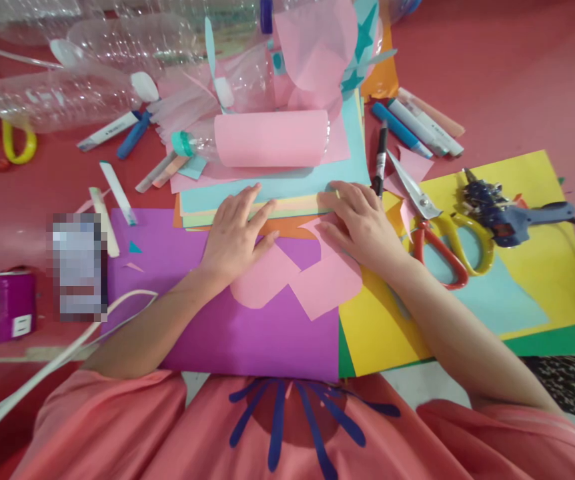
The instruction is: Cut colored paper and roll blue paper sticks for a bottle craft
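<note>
My left hand (236, 230) lies with fingers spread on a stack of coloured paper sheets (287, 200), its thumb near one of the cut pink paper pieces (262, 279). On the other side my right hand (355, 217) rests on the same stack, fingers apart, close to a second pink piece (325, 283). Neither hand holds anything that I can see. Under the pink pieces is a purple sheet (267, 340). Just beyond my fingers a plastic bottle wrapped in pink paper (272, 139) lies on its side, its teal cap (181, 143) pointing left.
Red-and-yellow scissors (440, 233) and a blue glue gun (505, 213) lie on a yellow sheet (542, 193) at right. Markers (412, 130) sit beyond them. Clear bottles (67, 97) fill the back left. A phone (78, 267) and a white cable (67, 353) are at left.
</note>
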`<move>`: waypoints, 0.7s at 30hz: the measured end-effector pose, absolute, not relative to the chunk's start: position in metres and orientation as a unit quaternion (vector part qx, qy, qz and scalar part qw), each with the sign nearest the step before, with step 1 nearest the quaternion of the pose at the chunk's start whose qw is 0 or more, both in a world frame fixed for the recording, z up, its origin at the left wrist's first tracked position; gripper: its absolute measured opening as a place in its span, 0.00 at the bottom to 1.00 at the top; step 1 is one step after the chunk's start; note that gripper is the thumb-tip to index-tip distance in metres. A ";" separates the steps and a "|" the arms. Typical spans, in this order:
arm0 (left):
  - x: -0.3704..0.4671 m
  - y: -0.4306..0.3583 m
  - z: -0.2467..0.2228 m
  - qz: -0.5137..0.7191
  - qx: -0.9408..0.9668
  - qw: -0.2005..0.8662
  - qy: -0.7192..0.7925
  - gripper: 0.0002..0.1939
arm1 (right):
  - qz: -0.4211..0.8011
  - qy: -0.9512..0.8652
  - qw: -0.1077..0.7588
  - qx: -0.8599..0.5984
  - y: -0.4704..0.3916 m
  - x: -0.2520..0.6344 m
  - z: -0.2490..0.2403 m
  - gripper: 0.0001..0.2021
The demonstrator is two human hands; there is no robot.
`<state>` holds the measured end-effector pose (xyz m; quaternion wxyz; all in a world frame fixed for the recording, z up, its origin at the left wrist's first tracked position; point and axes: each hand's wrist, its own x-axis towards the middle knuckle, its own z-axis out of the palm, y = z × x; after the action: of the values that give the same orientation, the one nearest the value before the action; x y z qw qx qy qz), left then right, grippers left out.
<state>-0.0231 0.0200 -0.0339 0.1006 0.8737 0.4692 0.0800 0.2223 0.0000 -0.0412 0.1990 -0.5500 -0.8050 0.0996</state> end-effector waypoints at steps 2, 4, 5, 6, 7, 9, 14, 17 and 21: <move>-0.023 0.020 -0.035 0.088 0.873 0.100 0.470 0.23 | 0.097 -0.805 0.199 -0.551 0.000 0.222 -0.041 0.16; -0.023 0.020 -0.036 0.088 0.872 0.095 0.472 0.23 | 0.098 -0.805 0.196 -0.551 0.000 0.222 -0.041 0.16; -0.023 0.020 -0.035 0.086 0.873 0.092 0.472 0.23 | 0.098 -0.805 0.193 -0.552 0.000 0.223 -0.041 0.16; -0.023 0.020 -0.035 0.082 0.873 0.088 0.472 0.23 | 0.099 -0.805 0.191 -0.553 0.000 0.223 -0.040 0.16; -0.023 0.020 -0.035 0.079 0.874 0.086 0.472 0.23 | 0.098 -0.805 0.190 -0.554 0.000 0.223 -0.040 0.17; -0.023 0.021 -0.035 0.076 0.874 0.083 0.473 0.23 | 0.098 -0.804 0.189 -0.556 0.000 0.223 -0.040 0.17; -0.024 0.021 -0.036 0.083 0.874 0.079 0.472 0.23 | 0.109 -0.802 0.191 -0.556 0.000 0.223 -0.041 0.17; -0.024 0.021 -0.036 0.087 0.874 0.083 0.472 0.23 | 0.114 -0.801 0.190 -0.556 0.000 0.224 -0.041 0.17; -0.023 0.022 -0.034 0.076 0.871 0.091 0.476 0.23 | 0.111 -0.803 0.188 -0.554 0.000 0.224 -0.041 0.18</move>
<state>-0.0231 0.0219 -0.0341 0.0906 0.8713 0.4763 0.0756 0.2236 0.0004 -0.0413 0.1881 -0.5544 -0.8031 0.1111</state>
